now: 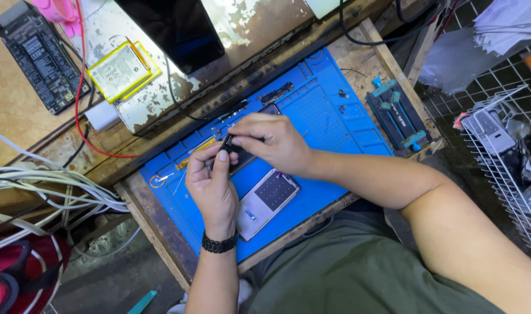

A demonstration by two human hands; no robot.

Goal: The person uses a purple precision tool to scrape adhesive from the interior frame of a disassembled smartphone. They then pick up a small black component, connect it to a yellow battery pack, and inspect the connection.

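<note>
An opened phone (265,200) lies on a blue work mat (329,119), its silver back and dark inner plate showing. My left hand (212,186), with a black wristband, rests on the phone and pinches a small dark tool (225,144) near the phone's upper end. My right hand (274,142) reaches in from the right and grips the same spot with its fingertips. The upper part of the phone is hidden under both hands. Small dark parts (276,93) lie on the mat above the hands.
A blue-and-black clamp jig (398,115) sits at the mat's right. A flat battery (119,71), a dark screen (175,29) and a black circuit board (40,58) lie on the upper bench. White cables (44,186) hang at left; a wire basket (504,157) stands right.
</note>
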